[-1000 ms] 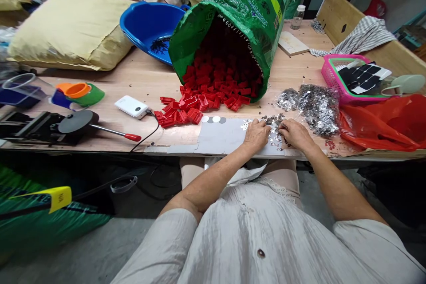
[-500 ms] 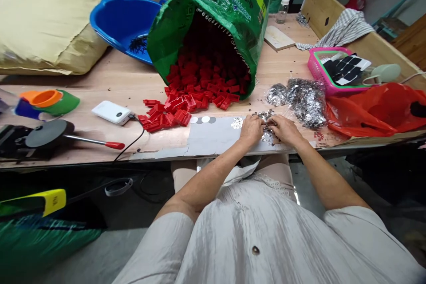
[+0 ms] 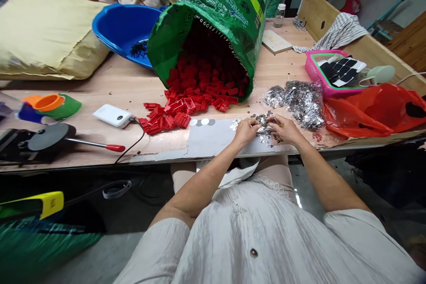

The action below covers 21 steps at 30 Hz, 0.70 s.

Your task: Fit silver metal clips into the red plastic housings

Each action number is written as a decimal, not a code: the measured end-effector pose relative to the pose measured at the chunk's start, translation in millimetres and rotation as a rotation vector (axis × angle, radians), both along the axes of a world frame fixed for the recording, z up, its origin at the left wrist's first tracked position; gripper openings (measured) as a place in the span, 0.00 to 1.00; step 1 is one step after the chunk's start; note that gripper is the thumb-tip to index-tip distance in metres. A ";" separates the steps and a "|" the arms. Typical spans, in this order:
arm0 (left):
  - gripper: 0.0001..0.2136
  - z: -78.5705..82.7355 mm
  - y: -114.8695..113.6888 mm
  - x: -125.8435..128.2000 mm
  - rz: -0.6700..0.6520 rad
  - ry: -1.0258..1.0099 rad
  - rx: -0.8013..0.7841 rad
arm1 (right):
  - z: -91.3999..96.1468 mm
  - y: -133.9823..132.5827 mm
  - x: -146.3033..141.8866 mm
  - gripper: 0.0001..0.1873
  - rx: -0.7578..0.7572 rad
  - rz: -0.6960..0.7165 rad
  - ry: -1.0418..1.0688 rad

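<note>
Pale wood-grained worktop (image 3: 126,84) spans the room under a dense clutter of goods. Near its front edge, a loose pile of small, shiny silver metal pieces (image 3: 262,120) lies between the person's hands, partly on a flat grey sheet (image 3: 209,140). At the pile's left side, the left hand (image 3: 246,130) has its fingertips drawn together; whether they pinch a piece cannot be told. Opposite, the right hand (image 3: 286,129) has thumb and fingers bent inward over the pieces, and its grasp is likewise too small to make out.

The work looks partway along: a little silver cluster (image 3: 235,124) sits apart, just left of the left hand, though whether those pieces are finished is unclear. Plenty is left loose between the hands, and more fills a large clear plastic bag (image 3: 302,104) and a smaller clear bag (image 3: 274,96) beyond the right hand.

Farther out, glossy red plastic parts (image 3: 166,117) spill from a tipped green woven sack (image 3: 229,4), touched by neither hand. Beside the sack stands a round blue plastic basin (image 3: 113,26).
</note>
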<state>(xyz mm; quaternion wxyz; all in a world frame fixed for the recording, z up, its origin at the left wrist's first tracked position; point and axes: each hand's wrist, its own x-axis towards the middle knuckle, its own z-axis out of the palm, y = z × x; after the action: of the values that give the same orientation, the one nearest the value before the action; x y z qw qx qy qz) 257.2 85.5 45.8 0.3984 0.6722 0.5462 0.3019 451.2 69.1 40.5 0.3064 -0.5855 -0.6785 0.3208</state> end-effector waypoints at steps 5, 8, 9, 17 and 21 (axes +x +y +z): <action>0.07 -6.5 1.4 0.4 0.011 -0.107 -0.078 | -0.8 1.5 0.3 0.13 0.030 -0.021 0.035; 0.08 -8.9 2.1 0.0 0.019 -0.173 -0.121 | -1.9 2.1 -2.0 0.12 -0.050 -0.010 0.135; 0.08 -9.1 2.2 -0.4 0.022 -0.192 -0.133 | -2.8 2.3 -2.9 0.12 -0.079 0.001 0.176; 0.07 -9.3 2.8 -8.2 0.070 -0.286 -0.194 | -11.3 3.8 -2.6 0.10 -0.092 -0.077 0.227; 0.06 -9.5 1.8 -12.1 0.087 -0.320 -0.221 | -8.6 -0.1 -3.4 0.09 -0.065 -0.062 0.067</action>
<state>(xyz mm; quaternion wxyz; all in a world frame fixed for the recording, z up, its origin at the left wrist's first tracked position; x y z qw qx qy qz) 245.1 87.3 36.3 0.5381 0.5437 0.5342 0.3598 447.8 69.0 31.9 0.3197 -0.6049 -0.6386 0.3523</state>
